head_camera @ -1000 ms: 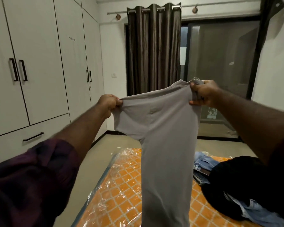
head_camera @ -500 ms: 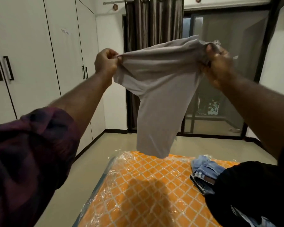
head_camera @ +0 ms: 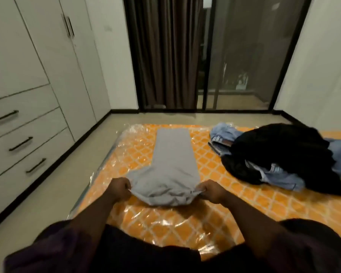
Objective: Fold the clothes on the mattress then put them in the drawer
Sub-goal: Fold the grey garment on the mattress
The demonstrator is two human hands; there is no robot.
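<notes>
Grey garment point(head_camera: 173, 160) lies lengthwise on the orange patterned mattress point(head_camera: 234, 203), which is wrapped in clear plastic. It stretches away from you in a long narrow strip. Your left hand point(head_camera: 119, 189) and right hand point(head_camera: 213, 191) each clench a corner of its bunched near end, fingers curled into the cloth. To your right on the mattress, a black garment point(head_camera: 280, 150) is heaped over blue denim clothes point(head_camera: 222, 138). White drawers point(head_camera: 22, 144) with dark handles stand closed on your left, across the floor.
</notes>
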